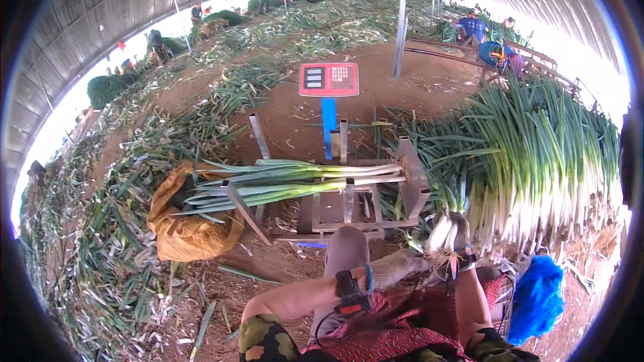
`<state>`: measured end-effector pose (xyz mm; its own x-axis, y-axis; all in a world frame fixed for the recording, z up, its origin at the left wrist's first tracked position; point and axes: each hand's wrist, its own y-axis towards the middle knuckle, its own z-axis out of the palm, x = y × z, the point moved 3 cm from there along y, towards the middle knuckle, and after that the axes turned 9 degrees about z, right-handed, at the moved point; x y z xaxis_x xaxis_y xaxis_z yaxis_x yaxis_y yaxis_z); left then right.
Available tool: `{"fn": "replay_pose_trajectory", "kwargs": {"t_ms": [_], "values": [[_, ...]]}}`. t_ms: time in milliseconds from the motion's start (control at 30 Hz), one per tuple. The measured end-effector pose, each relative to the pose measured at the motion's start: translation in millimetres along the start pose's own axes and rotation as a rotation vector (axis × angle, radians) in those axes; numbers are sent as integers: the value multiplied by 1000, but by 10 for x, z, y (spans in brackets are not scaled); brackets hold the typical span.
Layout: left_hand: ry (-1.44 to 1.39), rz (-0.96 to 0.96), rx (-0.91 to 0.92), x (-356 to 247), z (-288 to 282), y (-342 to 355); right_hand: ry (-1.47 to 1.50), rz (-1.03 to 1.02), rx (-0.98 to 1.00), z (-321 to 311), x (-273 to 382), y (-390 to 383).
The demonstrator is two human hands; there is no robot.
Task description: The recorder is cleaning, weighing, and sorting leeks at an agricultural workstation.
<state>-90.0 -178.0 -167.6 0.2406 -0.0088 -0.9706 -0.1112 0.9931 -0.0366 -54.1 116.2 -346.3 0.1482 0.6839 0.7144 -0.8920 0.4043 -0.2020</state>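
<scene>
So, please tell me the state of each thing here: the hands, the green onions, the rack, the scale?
left hand: gloved, resting on the knee, holding nothing
right hand: gloved, gripping green onion stalks
bundle on the rack: lying flat, leaves to the left
metal rack: upright, loaded
big onion pile: stacked, white ends down
scale display: facing the camera, reading illegible

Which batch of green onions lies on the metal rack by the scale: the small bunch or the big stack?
The small bunch: it lies flat across the metal rack before the red scale. The big stack is piled at the right, beside the rack.
</scene>
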Motion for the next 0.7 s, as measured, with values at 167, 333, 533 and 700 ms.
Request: {"fn": "replay_pose_trajectory", "kwargs": {"t_ms": [167,333,533,700], "values": [[1409,160,-177,-171,-229,-229,146,59,-75,739,-177,-253],[1724,267,-164,-387,-159,-196,351,4,-11,435,-258,-1],[885,237,-69,-49,-314,-250,359,65,12,900,-401,-271],[53,130,140,74,-188,-85,990,426,253,955,-303,-410]]}}
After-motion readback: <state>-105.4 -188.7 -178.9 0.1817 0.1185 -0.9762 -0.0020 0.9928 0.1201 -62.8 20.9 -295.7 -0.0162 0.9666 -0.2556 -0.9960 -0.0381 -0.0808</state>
